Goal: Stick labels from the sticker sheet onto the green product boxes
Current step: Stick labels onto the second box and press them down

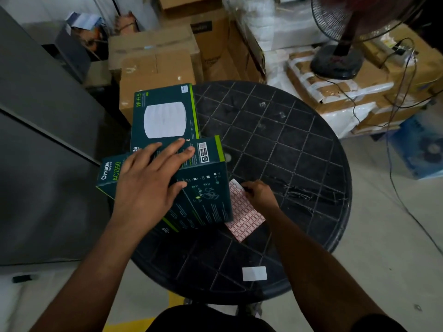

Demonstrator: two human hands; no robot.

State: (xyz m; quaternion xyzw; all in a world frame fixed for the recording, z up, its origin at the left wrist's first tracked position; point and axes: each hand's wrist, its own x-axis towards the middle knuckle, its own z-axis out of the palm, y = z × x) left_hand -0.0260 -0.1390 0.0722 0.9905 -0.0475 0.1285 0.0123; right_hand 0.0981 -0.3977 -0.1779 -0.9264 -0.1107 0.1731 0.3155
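Observation:
Two dark green product boxes sit at the left of a round black table (287, 144). The far box (165, 111) lies flat, showing a white round device. The near box (203, 197) stands tilted on edge, partly over the sticker sheet (244, 216), a pink-gridded paper. My left hand (151, 178) lies over the near box's top with fingers spread and the thumb on its side face. My right hand (259, 195) rests on the sheet, fingers curled at its upper edge, pinching at a label.
A small white label (254, 273) lies near the table's front edge. Cardboard cartons (155, 58) are stacked behind the table. A standing fan (340, 58) and cables sit at the back right. A grey cabinet (36, 140) fills the left.

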